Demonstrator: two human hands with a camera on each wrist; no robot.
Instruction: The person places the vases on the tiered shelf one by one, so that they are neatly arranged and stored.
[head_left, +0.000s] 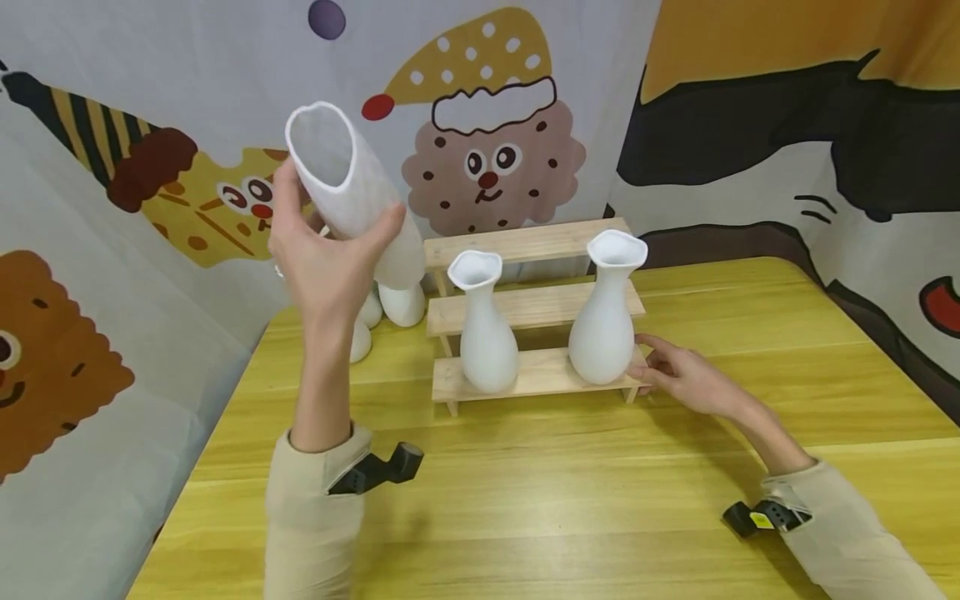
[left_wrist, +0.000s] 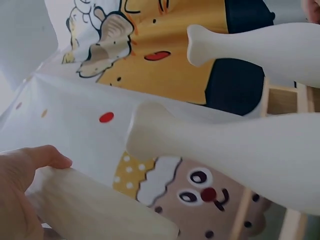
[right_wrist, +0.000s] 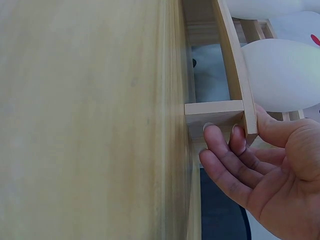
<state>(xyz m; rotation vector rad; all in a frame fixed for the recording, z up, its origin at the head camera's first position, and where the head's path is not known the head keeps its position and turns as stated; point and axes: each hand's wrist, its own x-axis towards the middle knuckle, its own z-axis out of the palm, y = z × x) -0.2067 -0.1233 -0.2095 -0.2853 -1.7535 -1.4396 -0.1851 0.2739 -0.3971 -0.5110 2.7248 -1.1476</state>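
Observation:
My left hand (head_left: 318, 267) grips a white vase (head_left: 371, 187) in the air, left of a three-step wooden stand (head_left: 536, 308). The vase leans with its wide wavy mouth toward the upper left; thumb and fingers wrap its sides. Two white vases with narrow necks and flared wavy rims stand upright on the lowest step, one at the left (head_left: 489, 346) and one at the right (head_left: 602, 333). At the right end of that step, my right hand (head_left: 693, 379) pinches the board. In the right wrist view, its thumb lies on the board's upper side with fingertips (right_wrist: 212, 135) below.
More white vases (head_left: 403, 304) stand on the wooden table (head_left: 525, 500) left of the stand, partly hidden behind my left hand and the held vase. A cartoon-printed cloth (head_left: 600, 150) hangs close behind the table and along its left side.

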